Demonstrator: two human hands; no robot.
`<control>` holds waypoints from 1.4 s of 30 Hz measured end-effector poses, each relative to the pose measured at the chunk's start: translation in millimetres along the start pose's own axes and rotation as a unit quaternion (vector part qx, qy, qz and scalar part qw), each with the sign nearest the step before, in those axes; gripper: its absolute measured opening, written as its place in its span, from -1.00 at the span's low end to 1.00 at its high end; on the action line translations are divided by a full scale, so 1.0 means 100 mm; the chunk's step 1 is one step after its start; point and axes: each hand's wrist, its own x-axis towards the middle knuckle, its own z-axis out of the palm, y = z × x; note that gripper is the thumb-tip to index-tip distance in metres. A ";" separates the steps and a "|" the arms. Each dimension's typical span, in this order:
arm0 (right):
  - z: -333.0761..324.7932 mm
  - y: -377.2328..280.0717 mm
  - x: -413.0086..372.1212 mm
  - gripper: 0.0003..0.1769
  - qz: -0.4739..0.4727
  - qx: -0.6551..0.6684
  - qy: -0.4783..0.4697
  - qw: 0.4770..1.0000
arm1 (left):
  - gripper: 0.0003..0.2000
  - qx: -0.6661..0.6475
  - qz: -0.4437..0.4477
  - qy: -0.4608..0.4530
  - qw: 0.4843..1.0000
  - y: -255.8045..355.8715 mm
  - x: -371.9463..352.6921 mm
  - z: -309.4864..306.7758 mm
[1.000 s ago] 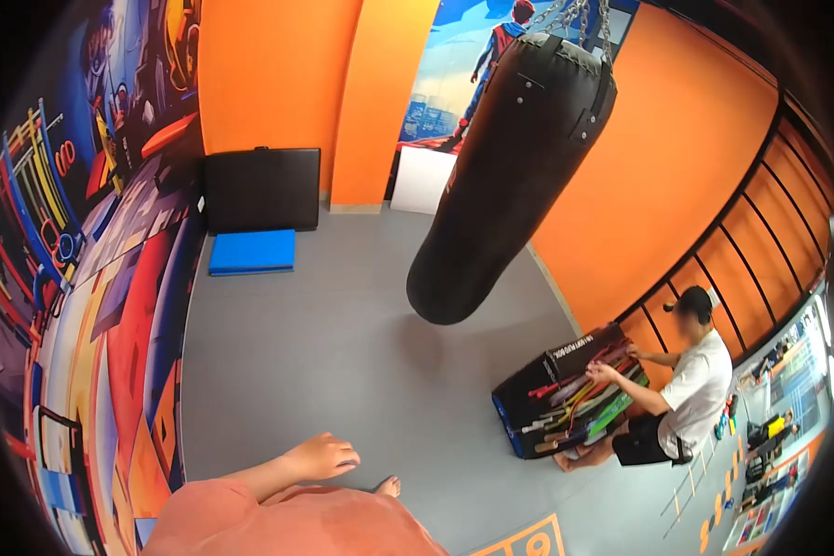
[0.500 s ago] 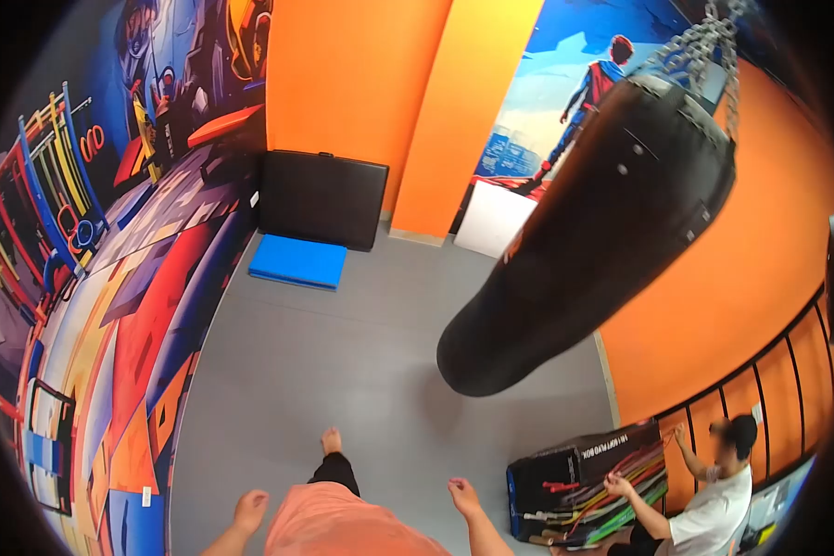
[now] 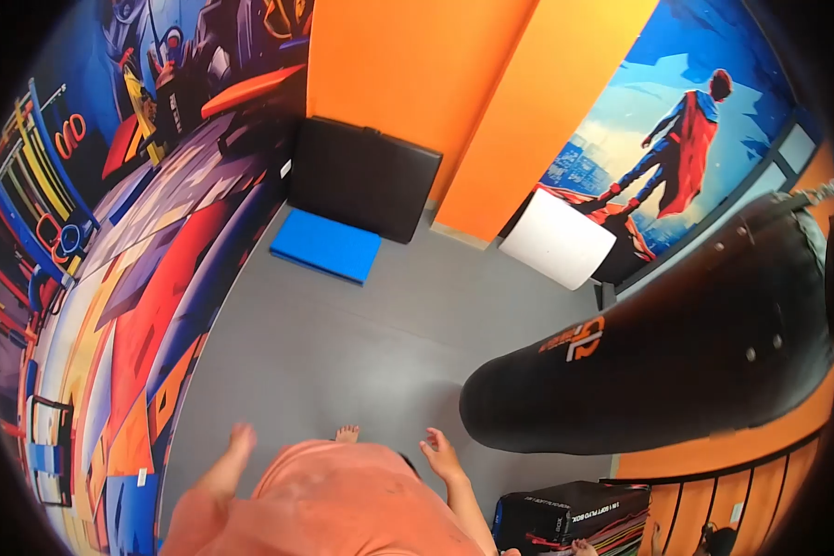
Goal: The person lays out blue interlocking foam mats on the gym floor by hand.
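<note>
My left hand point(image 3: 240, 439) hangs low beside the orange shirt, smeared by motion, so its fingers cannot be made out. On the other side of the shirt, my right hand point(image 3: 439, 451) is raised slightly with its fingers apart and nothing in them. The lower end of a black punching bag point(image 3: 658, 371) is the nearest thing to this hand, apart from it. The bag hangs slanted across the right of the head view, with an orange and white logo on its side. One bare foot point(image 3: 347, 434) shows on the grey floor point(image 3: 334, 343) in front of me.
A blue mat point(image 3: 324, 246) lies before a black panel point(image 3: 364, 178) leaning on the wall. A white roll point(image 3: 558, 237) stands by the orange column point(image 3: 537, 111). At lower right, a black soft plyo box point(image 3: 565, 505) bears coloured bands, with a co-worker partly visible beside it.
My view has swung right and forward. The punching bag now looks closer and lower at right, showing its logo. My right hand's fingers have spread; the co-worker has mostly left the view.
</note>
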 end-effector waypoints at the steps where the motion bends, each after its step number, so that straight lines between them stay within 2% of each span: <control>1: -0.03 0.00 0.08 -0.51 -0.002 -0.004 0.021 1.000 | -0.82 0.032 0.054 -0.005 0.998 0.79 -0.40 0.71; 3: -0.11 0.05 0.26 -0.51 0.000 -0.007 0.041 0.999 | -0.62 0.027 0.119 -0.176 0.977 1.88 -0.84 1.77; 5: -0.23 0.33 0.40 -0.52 0.041 0.111 0.060 0.991 | -0.65 0.097 0.151 -0.322 0.930 2.69 -1.13 2.61; 7: -0.44 0.43 0.48 -0.53 0.080 0.123 0.072 0.987 | -0.67 0.121 0.236 -0.405 0.875 3.06 -1.18 3.28; 8: -0.55 0.46 0.56 -0.54 0.114 0.134 0.086 0.981 | -0.68 0.145 0.247 -0.405 0.868 3.17 -1.20 3.58; 10: -0.83 0.52 0.80 -0.54 0.125 0.142 0.096 0.977 | -0.69 0.171 0.260 -0.406 0.859 3.34 -1.26 4.03; 12: -1.03 0.51 1.10 -0.54 0.135 0.153 0.115 0.972 | -0.68 0.082 0.010 -0.402 0.912 3.50 -1.33 4.38; 13: -1.19 0.40 1.26 -0.54 0.135 0.179 0.114 0.968 | -0.66 -0.044 -0.167 -0.387 0.906 3.54 -1.26 4.52; 14: -1.32 0.30 1.38 -0.54 0.136 0.204 0.114 0.963 | -0.66 -0.039 -0.167 -0.393 0.903 3.53 -1.18 4.61; 16: -1.46 0.35 1.82 -0.54 0.129 0.180 0.092 0.971 | -0.64 -0.147 -0.182 -0.433 0.871 3.53 -0.90 4.81; 18: -1.63 0.16 2.24 -0.53 0.127 0.149 0.043 0.980 | -0.62 0.040 0.017 -0.398 0.916 3.50 -0.51 4.92; 20: -1.83 -0.29 2.63 -0.51 0.111 0.161 0.020 0.981 | -0.56 0.188 0.159 -0.330 0.911 2.88 0.50 4.91; 21: -1.94 -0.44 2.86 -0.51 0.091 0.139 -0.008 0.986 | -0.54 0.343 0.188 -0.276 0.878 2.67 0.83 4.67; 22: -2.05 -0.52 3.08 -0.51 0.068 0.117 -0.035 0.990 | -0.51 0.487 0.211 -0.213 0.820 2.58 1.08 4.50; 23: -2.11 -0.44 3.40 -0.52 0.062 0.096 -0.036 0.993 | -0.47 0.645 0.163 -0.174 0.726 2.67 1.01 4.32; 24: -2.17 -0.47 3.62 -0.52 0.065 0.093 -0.046 0.993 | -0.46 0.720 0.087 -0.171 0.667 2.59 1.08 4.12; 26: -2.33 -0.68 4.10 -0.52 0.022 0.070 -0.029 0.997 | -0.43 0.733 -0.012 -0.106 0.671 2.32 1.00 3.73; 28: -2.52 -1.14 4.39 -0.52 -0.005 0.076 -0.055 0.996 | -0.42 0.654 -0.088 -0.119 0.742 2.07 0.97 3.43; 30: -2.65 -1.42 4.69 -0.52 -0.035 0.079 -0.081 0.993 | -0.43 0.590 -0.111 -0.126 0.790 1.82 0.91 3.27; 32: -2.73 -1.53 5.01 -0.52 -0.037 0.040 -0.116 0.992 | -0.45 0.564 -0.140 -0.137 0.803 1.51 0.98 3.18; 34: -2.79 -1.62 5.35 -0.52 -0.024 0.015 -0.126 0.992 | -0.48 0.540 -0.167 -0.152 0.811 1.48 1.22 3.41; 38: -2.90 -1.86 5.87 -0.51 0.017 0.023 -0.125 0.992 | -0.50 0.553 -0.094 -0.166 0.811 1.89 2.04 4.12; 41: -2.97 -1.58 6.39 -0.49 0.050 0.036 -0.129 0.990 | -0.52 0.557 -0.026 -0.166 0.814 2.51 2.65 4.68; 42: -2.99 -1.54 6.55 -0.49 0.041 0.030 -0.133 0.990 | -0.57 0.531 -0.011 -0.159 0.832 3.33 2.54 5.00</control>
